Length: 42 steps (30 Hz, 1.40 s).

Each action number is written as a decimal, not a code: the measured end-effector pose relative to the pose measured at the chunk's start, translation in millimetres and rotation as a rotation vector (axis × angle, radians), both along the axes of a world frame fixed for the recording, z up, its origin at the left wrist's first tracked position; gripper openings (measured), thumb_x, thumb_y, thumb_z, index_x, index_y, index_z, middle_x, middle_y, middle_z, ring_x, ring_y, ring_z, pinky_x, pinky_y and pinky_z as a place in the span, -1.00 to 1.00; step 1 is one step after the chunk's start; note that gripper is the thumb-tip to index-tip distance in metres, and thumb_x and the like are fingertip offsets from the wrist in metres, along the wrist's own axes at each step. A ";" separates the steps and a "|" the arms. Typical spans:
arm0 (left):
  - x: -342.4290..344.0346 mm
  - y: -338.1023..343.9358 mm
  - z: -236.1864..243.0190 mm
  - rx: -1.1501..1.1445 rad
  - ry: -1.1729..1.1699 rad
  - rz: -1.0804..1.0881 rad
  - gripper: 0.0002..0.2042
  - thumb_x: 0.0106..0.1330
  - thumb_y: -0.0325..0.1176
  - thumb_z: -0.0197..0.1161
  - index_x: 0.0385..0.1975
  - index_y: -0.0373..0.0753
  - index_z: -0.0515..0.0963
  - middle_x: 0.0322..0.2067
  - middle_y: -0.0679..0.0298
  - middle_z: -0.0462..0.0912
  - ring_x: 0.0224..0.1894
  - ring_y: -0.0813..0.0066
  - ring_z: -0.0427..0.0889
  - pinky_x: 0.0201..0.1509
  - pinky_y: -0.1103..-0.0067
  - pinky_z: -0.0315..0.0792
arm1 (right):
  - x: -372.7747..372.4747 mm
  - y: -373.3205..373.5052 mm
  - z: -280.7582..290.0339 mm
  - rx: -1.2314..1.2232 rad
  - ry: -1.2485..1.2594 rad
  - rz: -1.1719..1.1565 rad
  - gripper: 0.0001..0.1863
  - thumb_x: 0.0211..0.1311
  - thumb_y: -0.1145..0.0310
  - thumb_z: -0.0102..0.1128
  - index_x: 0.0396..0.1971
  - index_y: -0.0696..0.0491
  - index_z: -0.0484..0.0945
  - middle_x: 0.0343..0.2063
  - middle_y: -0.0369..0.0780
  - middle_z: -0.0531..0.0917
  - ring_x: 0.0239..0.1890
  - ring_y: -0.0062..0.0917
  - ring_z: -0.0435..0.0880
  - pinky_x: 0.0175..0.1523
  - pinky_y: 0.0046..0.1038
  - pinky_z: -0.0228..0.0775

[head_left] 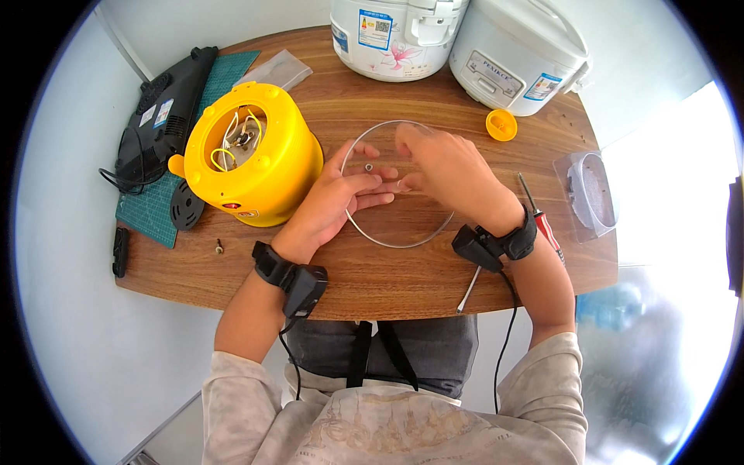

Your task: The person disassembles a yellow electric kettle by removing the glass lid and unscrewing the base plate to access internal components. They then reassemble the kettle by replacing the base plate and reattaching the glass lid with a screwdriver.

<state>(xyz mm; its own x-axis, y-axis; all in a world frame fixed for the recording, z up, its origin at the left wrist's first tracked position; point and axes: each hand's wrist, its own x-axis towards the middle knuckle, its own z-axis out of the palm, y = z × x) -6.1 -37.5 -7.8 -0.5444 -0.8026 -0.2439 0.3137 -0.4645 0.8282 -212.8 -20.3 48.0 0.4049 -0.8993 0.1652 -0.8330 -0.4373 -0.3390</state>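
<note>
A clear round glass lid (pixel 411 225) with a thin metal rim is held above the table in front of me. My left hand (pixel 339 194) supports it from the left, fingers spread and showing through the glass. My right hand (pixel 457 167) curves over the lid's upper right; its thumb and index finger are apart, and its other fingers are mostly hidden. The right thumb tip is close to the left fingertips. A small metal nut (pixel 369 167) appears between the left fingers; I cannot tell whether it touches the lid. Beyond my right hand lies a yellow round knob (pixel 501 125).
On the left stands a yellow appliance body (pixel 263 186) with wires inside, beside a black device (pixel 164 116) on a green mat (pixel 151 209). Two white rice cookers (pixel 391 39) are at the back. A screwdriver (pixel 542 221) and a clear plastic container (pixel 593 194) are on the right.
</note>
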 end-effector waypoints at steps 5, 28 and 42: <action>-2.6 3.4 8.8 -0.035 0.031 0.041 -0.60 0.32 -0.63 0.14 0.13 -0.19 0.31 -0.02 -0.03 0.60 0.05 0.08 0.68 0.13 0.35 0.61 | 0.8 3.1 4.8 -0.418 0.065 -0.148 -0.16 -0.24 0.33 0.61 0.12 0.03 0.32 -0.13 0.04 0.60 -0.14 -0.02 0.65 -0.07 -0.10 0.51; -10.1 16.6 8.7 -0.301 0.067 0.193 -0.68 0.39 -0.59 0.19 0.04 -0.21 0.28 -0.01 -0.05 0.61 0.08 0.10 0.66 0.17 0.32 0.59 | 0.9 4.7 21.7 -0.093 -0.110 -0.211 -0.38 -0.07 0.24 0.53 -0.13 0.07 0.28 -0.29 -0.04 0.59 -0.25 0.05 0.66 -0.27 -0.08 0.52; -8.0 12.9 20.0 -0.189 0.008 0.190 -0.75 0.37 -0.53 0.26 -0.04 -0.21 0.37 -0.10 0.06 0.66 -0.16 0.26 0.75 -0.08 0.41 0.71 | -7.8 14.9 35.6 -0.032 -0.095 -0.107 -0.33 0.12 0.11 0.43 0.11 0.09 0.31 -0.16 -0.04 0.64 -0.11 -0.06 0.67 -0.12 -0.19 0.51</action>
<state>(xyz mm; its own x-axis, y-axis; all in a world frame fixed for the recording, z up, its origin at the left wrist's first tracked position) -14.1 -24.6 12.2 -0.3809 -0.9214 -0.0768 0.3870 -0.2343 0.8918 -220.6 -5.4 83.6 0.2882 -0.9301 0.2279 -0.8402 -0.3598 -0.4057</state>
